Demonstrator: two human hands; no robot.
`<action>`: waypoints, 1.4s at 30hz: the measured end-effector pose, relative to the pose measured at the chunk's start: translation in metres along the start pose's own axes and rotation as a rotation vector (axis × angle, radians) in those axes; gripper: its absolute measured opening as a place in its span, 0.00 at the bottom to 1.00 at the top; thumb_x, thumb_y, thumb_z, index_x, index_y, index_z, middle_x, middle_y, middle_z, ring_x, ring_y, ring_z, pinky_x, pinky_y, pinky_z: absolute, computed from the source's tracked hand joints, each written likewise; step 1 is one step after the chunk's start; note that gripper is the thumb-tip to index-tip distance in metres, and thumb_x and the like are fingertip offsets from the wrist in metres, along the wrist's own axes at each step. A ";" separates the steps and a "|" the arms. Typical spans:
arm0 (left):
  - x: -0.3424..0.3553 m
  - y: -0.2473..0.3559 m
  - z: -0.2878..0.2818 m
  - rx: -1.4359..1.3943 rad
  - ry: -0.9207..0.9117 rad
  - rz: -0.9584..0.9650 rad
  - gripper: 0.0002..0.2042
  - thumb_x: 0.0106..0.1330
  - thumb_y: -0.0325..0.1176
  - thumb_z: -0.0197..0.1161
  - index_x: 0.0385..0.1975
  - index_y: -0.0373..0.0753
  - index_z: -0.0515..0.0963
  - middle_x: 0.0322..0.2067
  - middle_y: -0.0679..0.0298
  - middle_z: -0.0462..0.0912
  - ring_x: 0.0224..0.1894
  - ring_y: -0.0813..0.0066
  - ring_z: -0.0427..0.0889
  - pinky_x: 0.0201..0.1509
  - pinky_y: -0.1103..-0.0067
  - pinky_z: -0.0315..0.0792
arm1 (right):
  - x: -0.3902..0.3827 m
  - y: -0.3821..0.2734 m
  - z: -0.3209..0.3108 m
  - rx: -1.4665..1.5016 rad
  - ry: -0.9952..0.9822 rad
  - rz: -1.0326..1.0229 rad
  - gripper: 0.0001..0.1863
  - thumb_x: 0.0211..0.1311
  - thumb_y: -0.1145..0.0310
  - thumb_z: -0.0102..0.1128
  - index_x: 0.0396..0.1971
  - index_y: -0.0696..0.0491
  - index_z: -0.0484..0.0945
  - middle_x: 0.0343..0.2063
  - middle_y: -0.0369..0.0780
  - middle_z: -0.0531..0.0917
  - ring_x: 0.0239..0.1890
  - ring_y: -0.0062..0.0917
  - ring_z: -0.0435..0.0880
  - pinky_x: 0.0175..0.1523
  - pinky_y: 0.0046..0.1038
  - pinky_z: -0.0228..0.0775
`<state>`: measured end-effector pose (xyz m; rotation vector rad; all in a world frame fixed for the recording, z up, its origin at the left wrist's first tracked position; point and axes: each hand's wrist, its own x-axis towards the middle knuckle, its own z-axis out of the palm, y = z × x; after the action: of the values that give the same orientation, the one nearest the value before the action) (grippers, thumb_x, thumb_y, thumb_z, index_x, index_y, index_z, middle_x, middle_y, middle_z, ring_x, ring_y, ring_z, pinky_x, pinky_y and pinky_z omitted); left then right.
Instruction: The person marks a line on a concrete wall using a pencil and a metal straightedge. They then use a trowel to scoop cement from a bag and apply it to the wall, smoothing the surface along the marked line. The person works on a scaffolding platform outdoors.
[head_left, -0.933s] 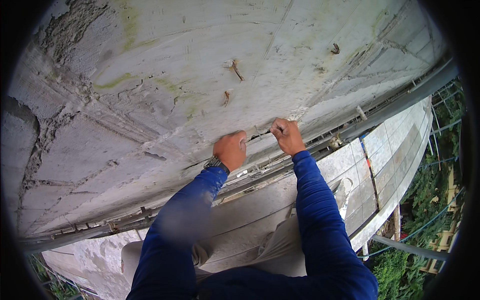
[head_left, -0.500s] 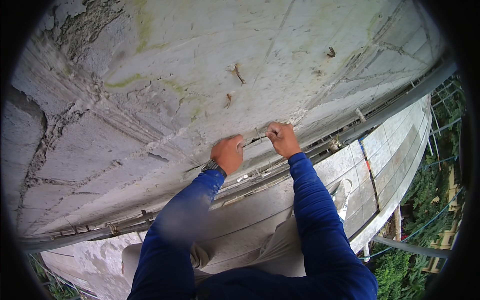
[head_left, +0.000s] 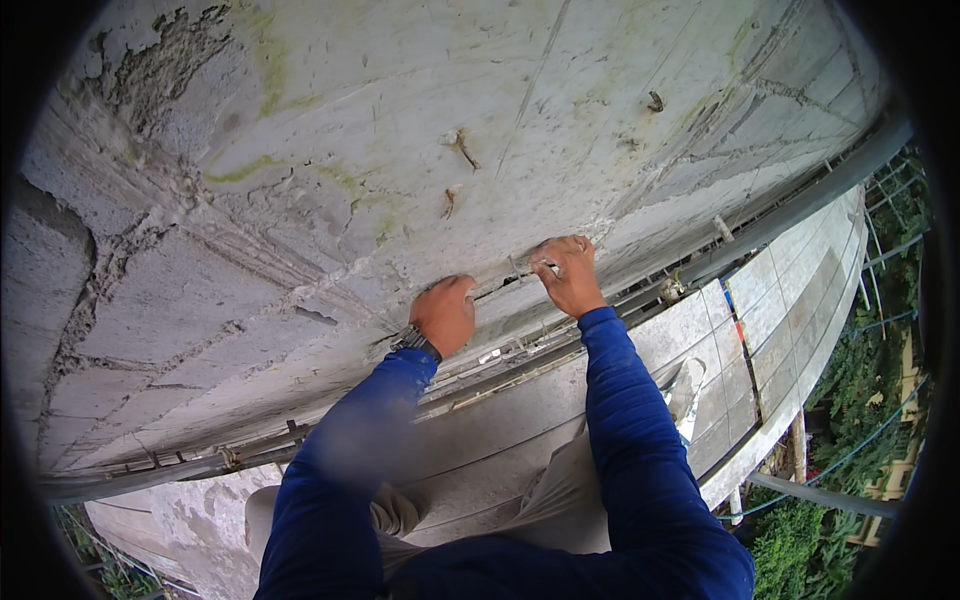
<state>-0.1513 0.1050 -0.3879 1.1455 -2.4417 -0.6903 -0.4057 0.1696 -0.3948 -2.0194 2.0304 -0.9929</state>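
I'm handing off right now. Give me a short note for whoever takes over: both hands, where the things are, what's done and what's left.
Left hand: closed, knuckles against the concrete wall just left of the horizontal joint; whether it holds anything cannot be seen.
Right hand: pinching a thin wire that sticks out of the joint.
Things: the wire runs between the two hands at the joint; two rusty nails protrude from the wall above. A metal scaffold pipe runs below the hands.
Done: wire gripped at the right end.
Left: cannot tell how far the wire work has got; check the joint first.
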 end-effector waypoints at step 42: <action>0.021 0.041 0.028 -0.090 -0.074 -0.002 0.20 0.59 0.26 0.63 0.54 0.42 0.78 0.43 0.56 0.84 0.47 0.51 0.83 0.51 0.60 0.75 | -0.015 0.020 -0.019 0.171 0.144 -0.010 0.09 0.53 0.75 0.70 0.36 0.52 0.83 0.42 0.42 0.83 0.50 0.44 0.77 0.56 0.42 0.68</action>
<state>-0.2031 0.1190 -0.3858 1.1059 -2.4427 -0.8485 -0.4313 0.1888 -0.3955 -1.9230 1.9273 -1.3009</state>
